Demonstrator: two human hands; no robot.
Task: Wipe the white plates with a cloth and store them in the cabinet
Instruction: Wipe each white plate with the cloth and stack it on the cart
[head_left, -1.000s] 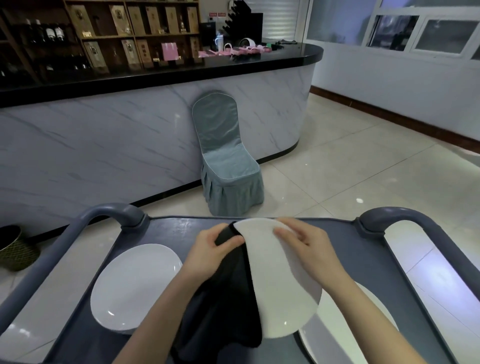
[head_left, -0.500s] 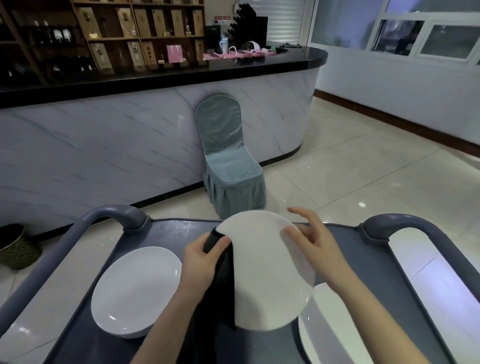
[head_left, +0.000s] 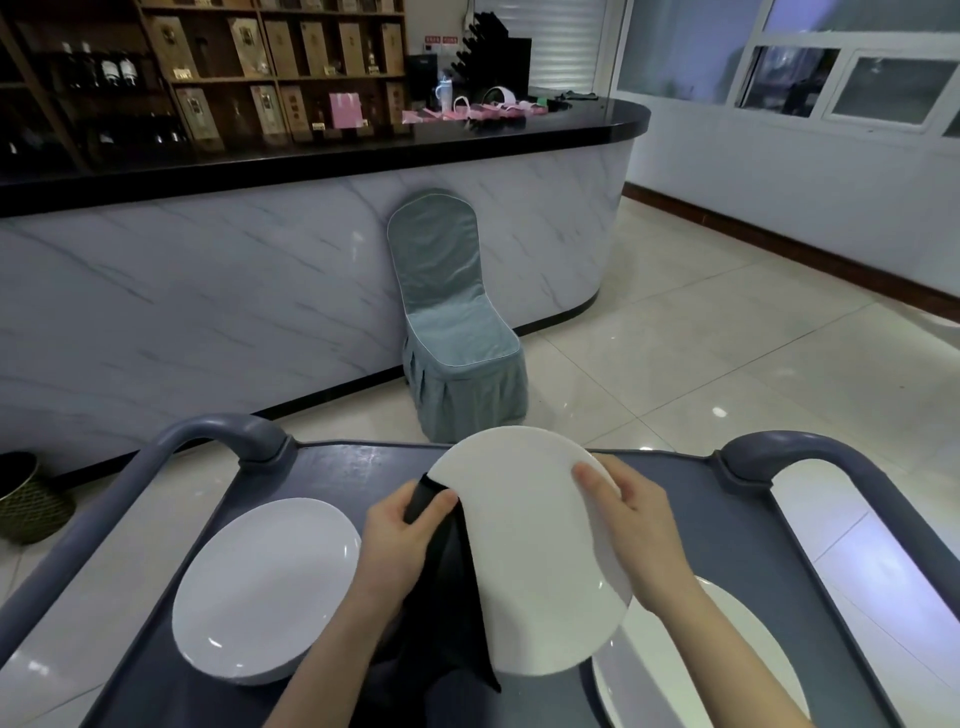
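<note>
No text, brand or number can be read here. The boxes (head_left: 270, 49) standing on the wooden shelves (head_left: 291, 78) behind the counter (head_left: 363, 150) carry printed panels, but the print is too small and dim to make out. The bottles (head_left: 111, 70) on the left part of the shelves show pale labels that are equally unreadable. Two small red signs (head_left: 440, 40) on the wall above the counter's far edge bear marks that blur into specks. The white plates (head_left: 265, 587) on the cart (head_left: 363, 462) carry no visible marking.
</note>
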